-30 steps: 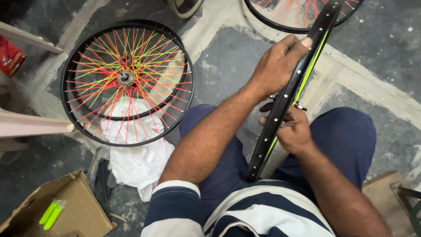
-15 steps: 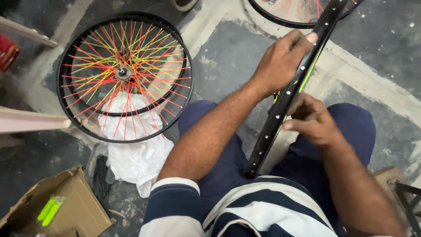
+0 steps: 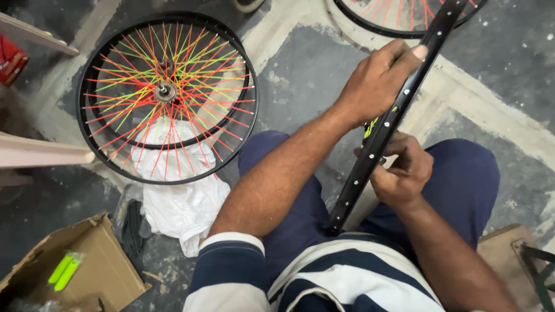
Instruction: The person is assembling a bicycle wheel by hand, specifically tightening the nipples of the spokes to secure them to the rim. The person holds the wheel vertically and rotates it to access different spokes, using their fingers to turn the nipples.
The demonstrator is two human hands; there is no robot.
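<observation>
At far left, against the frame edge, a small red package (image 3: 10,59) lies on the grey concrete floor (image 3: 306,75) beside a pale wooden slat (image 3: 36,34); its printing is too small to tell. At lower left, an open brown cardboard box (image 3: 98,260) holds slim neon-green packets (image 3: 63,270) near its flap. Beside the box, a crumpled white cloth (image 3: 185,208) lies on the floor, partly under a finished bicycle wheel (image 3: 167,95): black rim, silver hub, spokes in red, orange and yellow-green. A second rim seems to lie beneath it, offset. At centre, the seated person's knees in dark blue trousers (image 3: 462,173) and a striped navy-and-white shirt (image 3: 347,283) fill the lower frame. Between the knees, a bare black wheel rim (image 3: 370,156), drilled with a row of spoke holes, runs diagonally from the lap to the upper right corner. The left hand (image 3: 378,81) wraps the rim's upper stretch, fingers curled over its outer face and thumb laid along the edge. The right hand (image 3: 404,170) sits lower, just behind the rim, fingers pressed together as if pinching a small part at a spoke hole; what they pinch cannot be told. A scrap of yellow-green shows at the rim between the hands. At top right, the arc of another wheel (image 3: 399,17) with red spokes lies on the floor.
</observation>
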